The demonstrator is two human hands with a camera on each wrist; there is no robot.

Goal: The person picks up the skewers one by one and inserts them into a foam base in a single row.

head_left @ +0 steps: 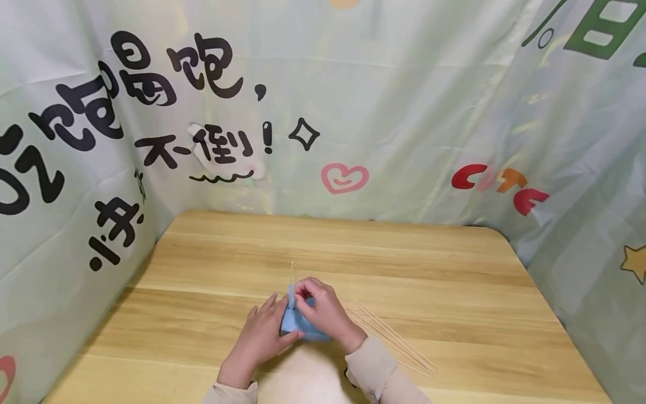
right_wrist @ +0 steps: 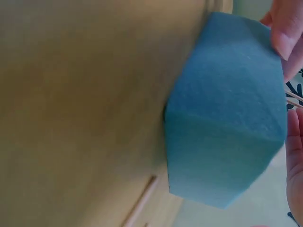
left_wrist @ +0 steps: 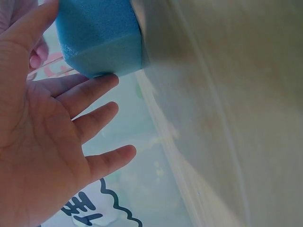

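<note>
We read CUTE (head_left: 511, 178) in coloured letters on the fabric backdrop (head_left: 404, 112), right side. Black Chinese on its left: 饱喝饱, (head_left: 218, 66), with 不倒! (head_left: 222, 144) below and 快 (head_left: 120, 220) lower left. First character is cropped; we can't confirm it. Green lettering (head_left: 608, 26), top right, is cut off. Left wrist view: black writing (left_wrist: 84, 208) clipped, sideways.

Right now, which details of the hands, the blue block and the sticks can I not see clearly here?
Head view: the right hand covers part of the blue block; whether that hand pinches an upright stick is too small to tell.
Left wrist view: the top edge cuts off the block, the left edge part of the left hand.
Right wrist view: a loose stick is blurred and cut off by the bottom edge.
</note>
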